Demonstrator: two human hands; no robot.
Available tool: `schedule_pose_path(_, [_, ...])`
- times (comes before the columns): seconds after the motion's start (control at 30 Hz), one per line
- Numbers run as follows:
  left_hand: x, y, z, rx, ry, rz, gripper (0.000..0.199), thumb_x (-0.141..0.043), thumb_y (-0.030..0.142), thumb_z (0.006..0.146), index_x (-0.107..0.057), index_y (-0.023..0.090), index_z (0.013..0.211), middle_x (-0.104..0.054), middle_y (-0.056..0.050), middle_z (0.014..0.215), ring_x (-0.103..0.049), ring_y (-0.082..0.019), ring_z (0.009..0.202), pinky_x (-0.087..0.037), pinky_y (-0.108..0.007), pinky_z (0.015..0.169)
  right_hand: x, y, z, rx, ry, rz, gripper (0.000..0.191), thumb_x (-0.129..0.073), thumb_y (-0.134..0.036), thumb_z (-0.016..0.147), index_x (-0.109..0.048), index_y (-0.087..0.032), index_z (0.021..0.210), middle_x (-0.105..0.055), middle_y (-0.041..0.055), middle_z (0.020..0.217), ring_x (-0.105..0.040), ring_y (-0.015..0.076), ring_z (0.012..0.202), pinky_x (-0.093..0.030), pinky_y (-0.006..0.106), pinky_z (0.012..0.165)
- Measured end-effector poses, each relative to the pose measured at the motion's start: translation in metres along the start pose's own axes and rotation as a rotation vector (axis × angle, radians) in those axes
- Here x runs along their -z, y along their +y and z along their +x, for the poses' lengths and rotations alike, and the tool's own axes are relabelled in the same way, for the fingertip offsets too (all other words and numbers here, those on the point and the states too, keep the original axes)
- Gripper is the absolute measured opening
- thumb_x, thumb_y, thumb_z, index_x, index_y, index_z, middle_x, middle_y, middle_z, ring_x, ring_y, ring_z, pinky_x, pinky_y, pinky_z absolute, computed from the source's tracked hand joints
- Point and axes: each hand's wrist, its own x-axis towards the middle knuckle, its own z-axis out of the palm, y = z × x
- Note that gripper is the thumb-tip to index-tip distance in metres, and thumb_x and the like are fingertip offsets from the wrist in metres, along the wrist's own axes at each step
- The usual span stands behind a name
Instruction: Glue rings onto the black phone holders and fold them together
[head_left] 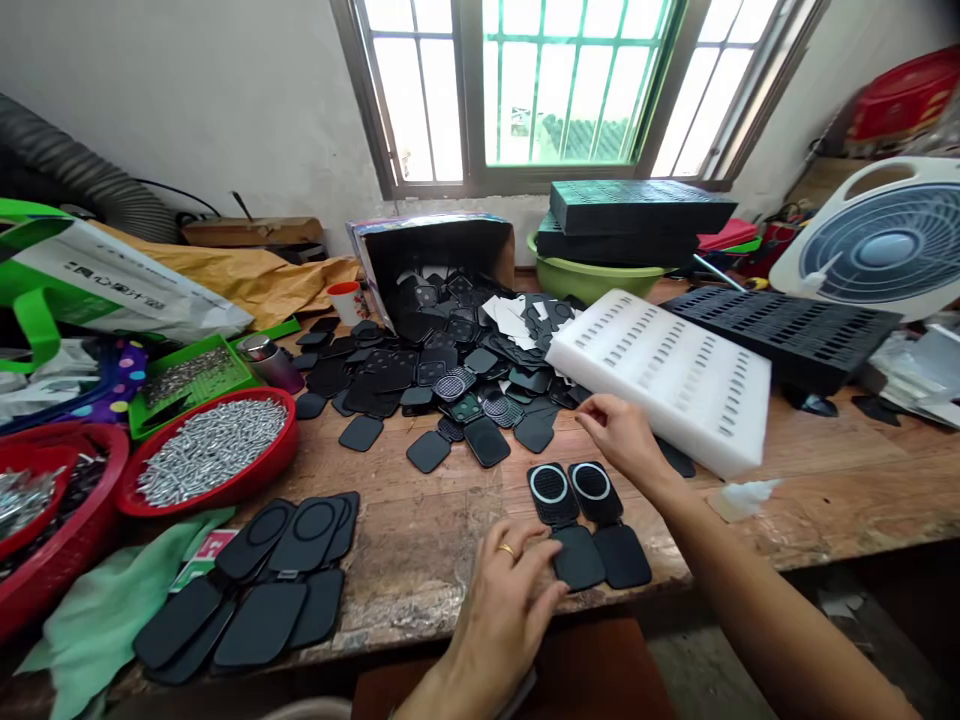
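Observation:
Two hinged black panels with pale rings lie unfolded side by side near the table's front edge: the left ringed panel (577, 560) and the right ringed panel (624, 556). My left hand (506, 590), with a ring on one finger, has its fingers apart, and its fingertips are at the near edge of the left panel. Beyond the panels, my right hand (621, 432) reaches beside the white foam block (667, 370). Its thumb and fingers are pinched together; whatever is between them, if anything, is too small to make out.
A heap of black parts (390, 380) spills from a cardboard box (442, 232). Left are stacked black panels (262, 615), a red bowl (214, 440) of metal pins and a green tray (191, 375). Black foam trays (787, 330) and a fan (885, 240) stand on the right.

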Motion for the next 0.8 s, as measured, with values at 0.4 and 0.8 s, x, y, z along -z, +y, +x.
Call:
schedule_pose_path(0.4, [-0.011,-0.006,0.004,-0.046,-0.189,0.138,0.066,-0.071,0.017,0.078,-0.043,0.029,0.137,-0.045,-0.004,0.145,-0.031,-0.032,0.136,-0.027,-0.058,0.111,-0.006,0.014,0.087,-0.016,0.11,-0.052,0.021,-0.049,-0.022,0.079,-0.068,-0.014,0.083,-0.069,0.0073,0.08,-0.061,0.0196,0.075,-0.046,0.03,0.074])
schedule_pose_path(0.8, [0.032,-0.047,-0.037,-0.055,-0.174,0.092,0.051,-0.064,0.044,0.083,-0.052,0.03,0.13,-0.054,-0.008,0.136,-0.041,-0.032,0.13,-0.038,-0.053,0.105,-0.079,-0.028,0.114,0.0,-0.205,-0.336,0.022,-0.053,-0.027,0.093,-0.061,-0.013,0.108,-0.061,0.0106,0.114,-0.061,0.0205,0.098,-0.049,0.039,0.086])
